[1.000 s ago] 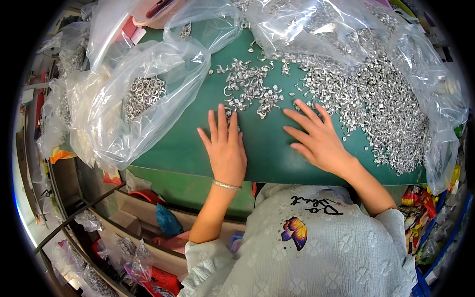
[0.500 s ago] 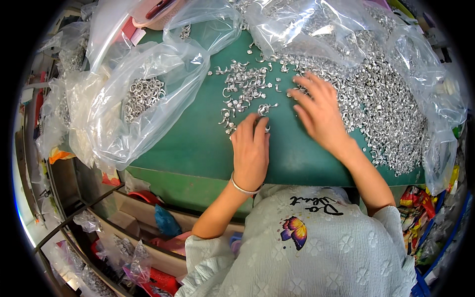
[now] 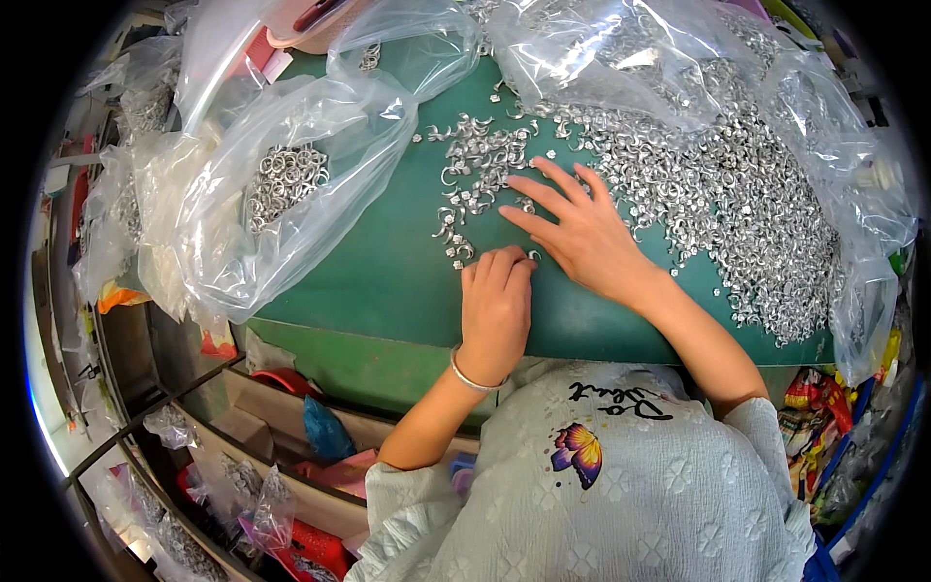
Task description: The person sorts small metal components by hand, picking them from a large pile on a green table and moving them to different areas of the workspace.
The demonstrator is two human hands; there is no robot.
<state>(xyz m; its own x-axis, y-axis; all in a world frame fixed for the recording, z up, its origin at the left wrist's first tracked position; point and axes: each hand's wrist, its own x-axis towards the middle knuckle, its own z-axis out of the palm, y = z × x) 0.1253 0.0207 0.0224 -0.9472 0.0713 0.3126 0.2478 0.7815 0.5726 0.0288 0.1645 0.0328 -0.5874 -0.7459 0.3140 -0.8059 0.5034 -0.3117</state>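
We see a green table (image 3: 388,281) carrying a heap of small silver rings (image 3: 737,194). Left of the heap lie loose rings (image 3: 475,155), then a clear bag (image 3: 281,184) holding more. Another clear bag (image 3: 601,48) lies behind the heap.

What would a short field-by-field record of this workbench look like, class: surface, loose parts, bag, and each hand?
Surface: green table top
Loose parts: small silvery metal rings heaped at right, thinner scatter at centre
Bag: clear plastic bag at left, holding more rings
Left hand: palm down, fingertips at the scattered rings, silver bangle on wrist
Right hand: flat, fingers spread over the rings
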